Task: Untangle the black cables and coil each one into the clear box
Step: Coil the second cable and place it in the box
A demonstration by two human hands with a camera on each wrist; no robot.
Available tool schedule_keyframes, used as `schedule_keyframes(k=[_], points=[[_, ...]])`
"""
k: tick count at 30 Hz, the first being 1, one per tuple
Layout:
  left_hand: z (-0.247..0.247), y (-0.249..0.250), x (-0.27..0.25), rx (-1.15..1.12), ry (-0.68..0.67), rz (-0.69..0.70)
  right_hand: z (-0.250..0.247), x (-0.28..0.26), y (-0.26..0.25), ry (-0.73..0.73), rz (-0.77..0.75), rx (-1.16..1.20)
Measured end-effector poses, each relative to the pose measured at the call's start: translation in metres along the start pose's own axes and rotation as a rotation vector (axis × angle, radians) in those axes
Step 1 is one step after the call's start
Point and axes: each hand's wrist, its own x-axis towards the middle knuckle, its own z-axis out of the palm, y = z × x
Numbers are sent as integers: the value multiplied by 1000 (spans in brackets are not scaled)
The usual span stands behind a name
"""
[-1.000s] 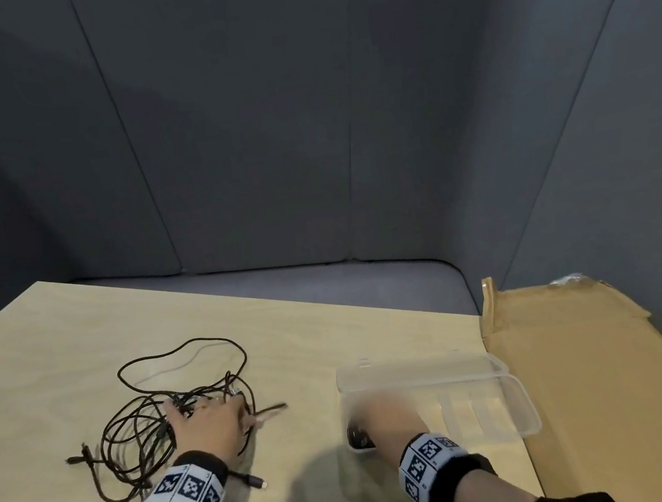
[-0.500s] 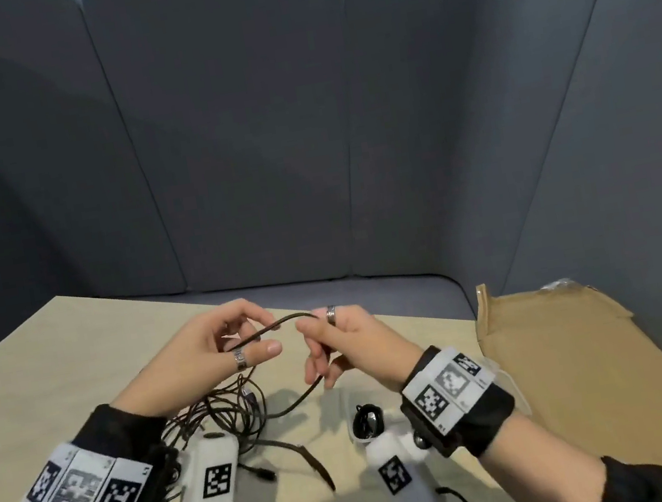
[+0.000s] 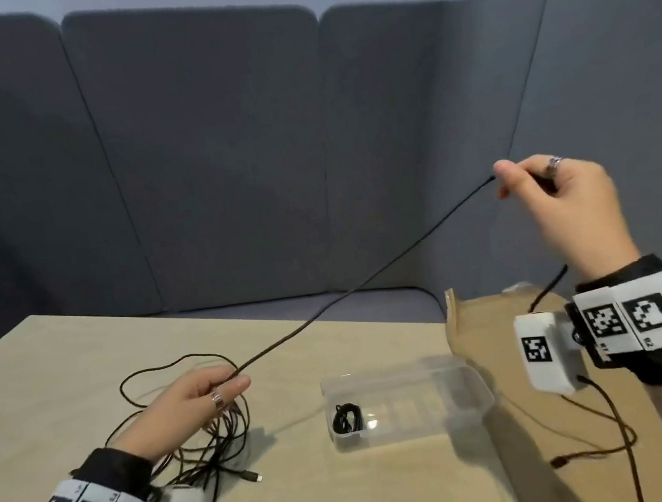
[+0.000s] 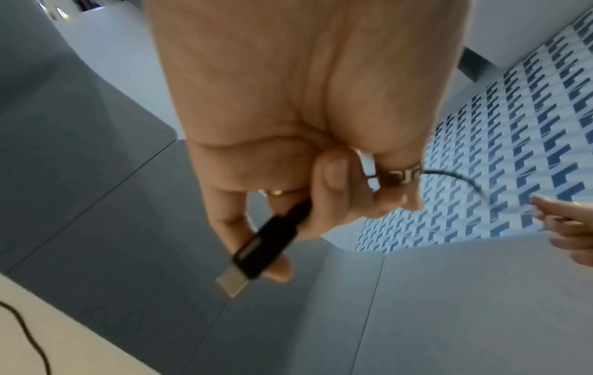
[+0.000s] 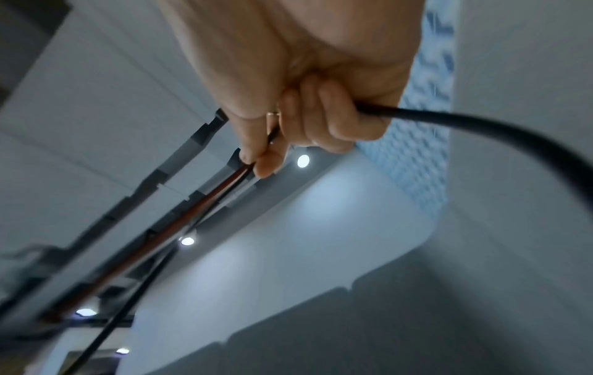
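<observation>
One black cable (image 3: 368,279) runs taut through the air between my hands. My left hand (image 3: 233,381) is low over the table and holds the cable's lower part. In the left wrist view its fingers (image 4: 333,182) curl round a black USB plug (image 4: 261,244). My right hand (image 3: 502,180) is raised at the right and pinches the cable (image 5: 179,228) between thumb and fingers. A tangle of black cables (image 3: 216,438) lies on the table under my left hand. The clear box (image 3: 461,373) stands open at the centre with one coiled cable (image 3: 347,418) in its left end.
The light wooden table (image 3: 58,372) is bordered by grey padded panels (image 3: 219,160) behind and to the right. A flat brown cardboard sheet (image 3: 525,445) lies right of the box, with a thin loose lead (image 3: 603,450) on it.
My hands were close together above the tangle, both holding the cable. The right hand has since risen up and to the right, the left has dropped toward the table, and the cable is stretched out.
</observation>
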Motion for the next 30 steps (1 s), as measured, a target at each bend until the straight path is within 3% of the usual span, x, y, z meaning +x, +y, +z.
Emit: schedule_keyframes(k=[2,5,11,14,18,21,24,27,30], points=[[2,2,0,-69,-7,1,-14,-3,17,-13,32,-104],[8,4,4,-110,-23,-20,-19,-20,46,-157,136,-226],[35,26,8,50,-14,91,9,-93,87,-843,328,-475],[59,46,8,143,-68,166,38,-126,81,-889,220,-239],[89,73,5,115,-157,256,74,-151,47,-969,212,147],[101,88,1,-55,-165,276,85,-159,43,-945,163,317],[100,89,-3,-272,-162,112,77,-152,51,-827,283,496],[97,80,-9,-248,-376,-46,63,-136,60,-593,352,485],[98,84,-16,-166,-549,-62,59,-124,62,-396,383,442]])
